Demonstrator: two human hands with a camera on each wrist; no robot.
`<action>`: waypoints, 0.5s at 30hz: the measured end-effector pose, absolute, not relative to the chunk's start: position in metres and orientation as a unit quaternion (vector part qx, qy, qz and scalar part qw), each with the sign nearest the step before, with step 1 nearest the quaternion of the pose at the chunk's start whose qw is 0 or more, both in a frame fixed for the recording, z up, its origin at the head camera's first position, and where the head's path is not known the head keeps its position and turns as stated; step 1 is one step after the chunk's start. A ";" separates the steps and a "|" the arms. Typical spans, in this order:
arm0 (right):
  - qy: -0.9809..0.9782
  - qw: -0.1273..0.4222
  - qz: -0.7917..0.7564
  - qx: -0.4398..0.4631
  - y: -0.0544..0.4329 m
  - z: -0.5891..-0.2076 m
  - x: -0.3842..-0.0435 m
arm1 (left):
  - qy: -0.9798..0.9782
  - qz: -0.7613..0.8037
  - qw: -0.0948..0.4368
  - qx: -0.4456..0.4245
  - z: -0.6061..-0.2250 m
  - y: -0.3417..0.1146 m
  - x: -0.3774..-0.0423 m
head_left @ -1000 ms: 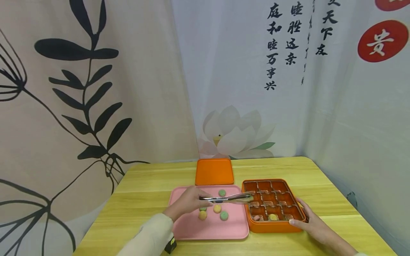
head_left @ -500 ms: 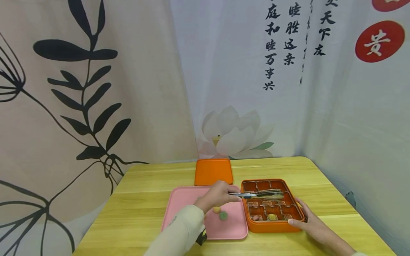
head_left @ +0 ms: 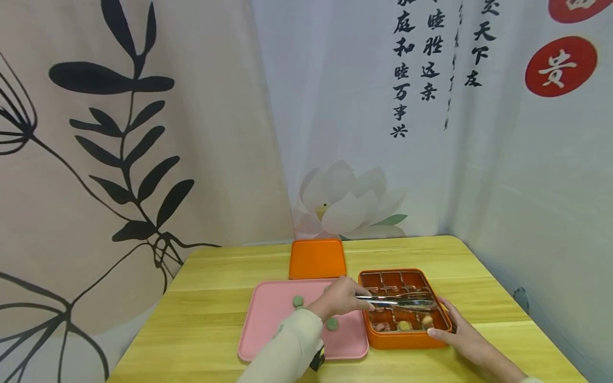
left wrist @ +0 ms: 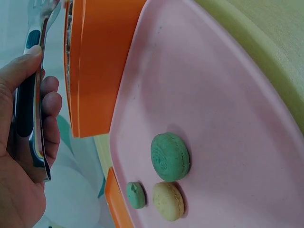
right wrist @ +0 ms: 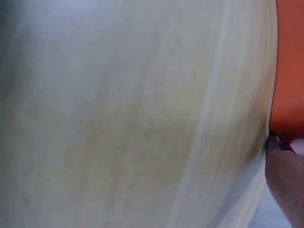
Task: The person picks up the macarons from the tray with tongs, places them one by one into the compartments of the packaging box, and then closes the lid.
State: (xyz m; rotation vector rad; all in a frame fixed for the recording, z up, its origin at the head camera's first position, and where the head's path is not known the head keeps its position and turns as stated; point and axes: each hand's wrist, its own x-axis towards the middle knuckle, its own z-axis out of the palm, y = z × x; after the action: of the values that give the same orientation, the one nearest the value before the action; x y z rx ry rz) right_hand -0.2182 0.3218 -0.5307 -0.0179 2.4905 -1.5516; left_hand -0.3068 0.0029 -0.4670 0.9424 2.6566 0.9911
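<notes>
left hand point(head_left: 341, 299): gripping tongs point(head_left: 407, 303) | right hand point(head_left: 463, 336): holding box point(head_left: 404, 341) | red oval point(head_left: 561, 66): 贵

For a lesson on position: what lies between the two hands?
In the head view, metal tongs and an orange box lie between left hand and right hand.

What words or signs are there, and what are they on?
"庭和睦万事兴": left column on the hanging cloth; top character cut off.
"睦胜远亲": second column, same cloth; top cut off.
"天下友": right column, same cloth; top cut off.
"贵": lower red oval, same cloth.
Upper red oval: sign cut off.
Thin column: too small to read.
Black wrist piece: yellow mark unclear.
</notes>
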 end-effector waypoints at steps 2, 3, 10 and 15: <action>0.842 0.102 -0.530 -0.010 0.320 -0.532 -0.218 | 0.890 0.329 0.077 0.307 -0.469 0.001 -0.307; 0.841 0.101 -0.532 -0.010 0.320 -0.532 -0.218 | 0.889 0.331 0.076 0.306 -0.469 0.000 -0.307; 0.845 0.102 -0.525 -0.003 0.318 -0.531 -0.216 | 0.867 0.373 0.078 0.321 -0.467 -0.016 -0.308; 0.855 0.099 -0.510 -0.002 0.320 -0.531 -0.216 | 0.854 0.393 0.069 0.335 -0.463 -0.030 -0.310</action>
State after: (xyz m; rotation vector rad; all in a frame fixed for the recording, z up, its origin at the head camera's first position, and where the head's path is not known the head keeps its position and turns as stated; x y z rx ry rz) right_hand -0.2162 0.3202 -0.5309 -0.0055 2.5274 -1.5081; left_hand -0.3098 -0.0298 -0.4628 1.0085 2.5697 1.1826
